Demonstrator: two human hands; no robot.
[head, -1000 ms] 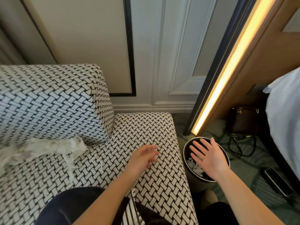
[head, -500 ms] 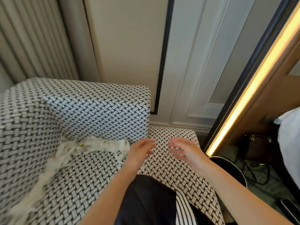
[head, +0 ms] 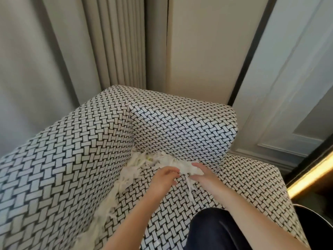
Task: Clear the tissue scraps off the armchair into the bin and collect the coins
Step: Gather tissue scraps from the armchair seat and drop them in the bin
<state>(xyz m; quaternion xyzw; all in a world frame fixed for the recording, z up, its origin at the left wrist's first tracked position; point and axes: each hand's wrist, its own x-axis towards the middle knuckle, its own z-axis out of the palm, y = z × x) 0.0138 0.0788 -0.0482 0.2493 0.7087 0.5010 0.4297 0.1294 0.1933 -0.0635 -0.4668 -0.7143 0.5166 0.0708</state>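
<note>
White shredded tissue scraps (head: 158, 160) lie heaped in the armchair's back corner, and a strip of them trails down the crease toward the lower left (head: 108, 201). The armchair (head: 180, 127) is covered in a black-and-white woven pattern. My left hand (head: 164, 178) has its fingers curled onto the near edge of the heap. My right hand (head: 202, 175) pinches the right end of the heap between thumb and fingers. The black bin (head: 310, 220) shows only as a rim at the lower right. No coins are in sight.
Beige curtains (head: 111, 42) hang behind the chair, next to a panelled wall (head: 201, 51). A lit strip (head: 310, 175) glows at the right edge. My dark-trousered knee (head: 214, 230) rests on the seat near its front.
The view has swung left from the bin to the chair's back corner. My right hand left the bin, and both hands moved forward onto the tissue heap and closed on it.
</note>
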